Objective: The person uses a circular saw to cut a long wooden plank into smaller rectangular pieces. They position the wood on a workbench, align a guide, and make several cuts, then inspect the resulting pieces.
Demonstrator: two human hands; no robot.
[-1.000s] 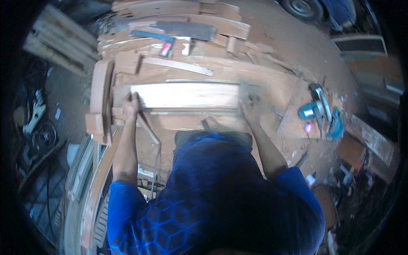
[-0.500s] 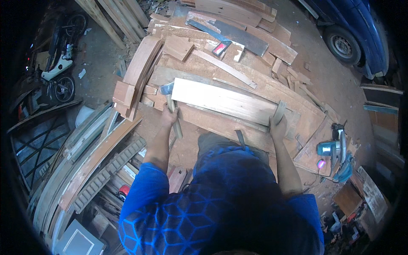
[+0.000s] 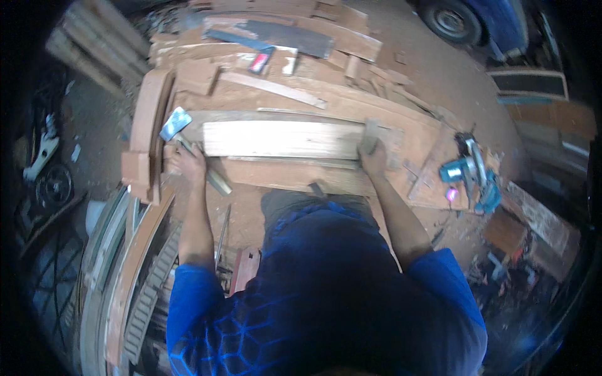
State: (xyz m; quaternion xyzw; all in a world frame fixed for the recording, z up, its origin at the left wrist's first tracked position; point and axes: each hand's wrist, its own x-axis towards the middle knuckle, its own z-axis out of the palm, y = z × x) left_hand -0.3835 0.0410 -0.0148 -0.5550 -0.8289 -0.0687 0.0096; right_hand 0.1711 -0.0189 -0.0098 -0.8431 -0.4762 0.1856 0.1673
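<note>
The left hand (image 3: 191, 164) is gripping a hatchet-like tool (image 3: 175, 123) by its wooden handle, the metal head pointing away, left of the pale board (image 3: 282, 139). That board is lying lengthwise across the worktop (image 3: 357, 97). Over right, the right hand (image 3: 374, 160) is grasping a small wood block (image 3: 371, 130) at the board's right end, and a teal circular saw (image 3: 453, 172) is resting farther right.

Teal circular saw (image 3: 453, 171) at right, glowing pink spot (image 3: 451, 194) just beside it. Blue vehicle (image 3: 506, 22) top right, wheel (image 3: 450, 22) showing. Dark grey board (image 3: 291, 37) among brown boards (image 3: 357, 47) at the top, blue strip (image 3: 235, 40) just beside it. Thin wood strip (image 3: 273, 89) below those. Rough planks (image 3: 94, 47) upper left; motorcycle (image 3: 48, 147) far left, dim and blurred. Slatted piece (image 3: 145, 301) lower left.
</note>
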